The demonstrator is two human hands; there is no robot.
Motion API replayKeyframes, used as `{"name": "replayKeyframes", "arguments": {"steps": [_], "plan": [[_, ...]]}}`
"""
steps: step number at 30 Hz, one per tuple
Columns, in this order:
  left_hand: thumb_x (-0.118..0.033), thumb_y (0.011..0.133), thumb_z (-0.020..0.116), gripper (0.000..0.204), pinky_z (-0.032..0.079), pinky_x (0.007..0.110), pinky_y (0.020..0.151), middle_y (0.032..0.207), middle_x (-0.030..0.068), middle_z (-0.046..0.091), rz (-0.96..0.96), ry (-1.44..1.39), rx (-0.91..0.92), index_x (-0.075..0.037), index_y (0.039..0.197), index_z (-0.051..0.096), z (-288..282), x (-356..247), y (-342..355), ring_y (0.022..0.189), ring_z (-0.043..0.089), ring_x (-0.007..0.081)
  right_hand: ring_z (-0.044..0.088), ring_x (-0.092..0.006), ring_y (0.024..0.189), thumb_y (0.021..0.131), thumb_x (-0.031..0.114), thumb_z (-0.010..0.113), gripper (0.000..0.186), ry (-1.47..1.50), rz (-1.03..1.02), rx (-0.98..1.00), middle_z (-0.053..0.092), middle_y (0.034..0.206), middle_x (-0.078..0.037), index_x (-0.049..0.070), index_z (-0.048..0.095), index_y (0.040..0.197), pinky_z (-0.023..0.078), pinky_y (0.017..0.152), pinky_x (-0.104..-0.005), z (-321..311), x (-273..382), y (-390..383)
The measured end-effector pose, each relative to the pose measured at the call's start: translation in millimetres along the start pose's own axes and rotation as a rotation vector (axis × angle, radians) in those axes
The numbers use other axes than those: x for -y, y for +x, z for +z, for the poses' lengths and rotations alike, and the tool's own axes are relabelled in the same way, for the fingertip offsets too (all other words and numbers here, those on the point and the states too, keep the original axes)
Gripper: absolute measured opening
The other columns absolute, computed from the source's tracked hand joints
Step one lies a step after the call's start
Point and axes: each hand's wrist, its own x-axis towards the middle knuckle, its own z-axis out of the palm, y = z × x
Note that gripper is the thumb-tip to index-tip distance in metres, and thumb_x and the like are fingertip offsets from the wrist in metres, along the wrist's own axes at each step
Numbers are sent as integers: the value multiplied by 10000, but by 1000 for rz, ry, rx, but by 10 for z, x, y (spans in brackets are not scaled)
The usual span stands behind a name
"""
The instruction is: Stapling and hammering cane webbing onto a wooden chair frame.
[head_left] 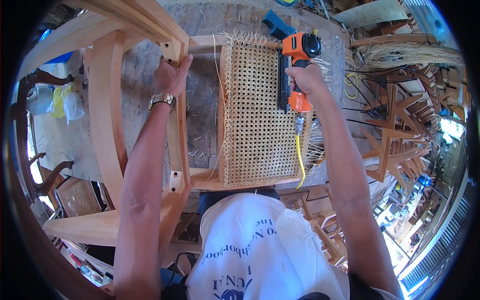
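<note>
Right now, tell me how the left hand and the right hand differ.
The left hand holds a bare wooden rail; the right hand grips an orange-and-black power tool over the woven cane panel. The left hand has a metal-band watch at its wrist; the right hand's wrist is bare. Both are ungloved.

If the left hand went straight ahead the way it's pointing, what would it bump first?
Probably the small, pale wooden corner block with dark round holes, just beyond the knuckles of the left hand. They look very close, but depth is unclear.
</note>
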Motion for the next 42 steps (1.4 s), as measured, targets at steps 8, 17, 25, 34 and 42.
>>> {"name": "replayKeyframes", "arguments": {"steps": [8,17,25,34,42], "plan": [[-629,778,670,740,538,496,869,1083,227,697,-61,94,-17,-35,1209,574,48,-13,6,1009,668,413,567,-120,480,812,89,698,126,147,-93,97,576,629,-11,53,581,786,493,466,-294,-180,-35,-75],[-644,782,659,776,537,506,869,1085,238,690,-68,133,-21,-20,1230,552,65,16,35,1008,666,423,574,-126,479,807,110,728,124,226,-80,128,579,623,-5,57,617,818,494,473,-284,-73,-22,-133],[-631,775,679,762,539,505,861,1070,249,690,-75,130,-22,-7,1197,569,60,-29,15,997,667,426,566,-124,477,815,111,731,120,259,-50,101,584,629,-2,64,626,847,482,471,-276,-172,-146,-113],[-600,786,685,739,540,495,852,1058,250,695,-42,113,-55,18,1176,572,51,-39,12,992,668,427,564,-120,491,824,112,738,142,368,-20,7,574,633,-5,58,609,851,491,475,-281,-837,-461,-33],[-595,788,688,731,539,485,843,1056,240,700,-52,110,-44,21,1169,583,23,-81,8,991,674,413,560,-110,489,820,101,724,136,279,-47,81,577,642,4,42,626,893,483,473,-257,-508,-305,-105]]}}
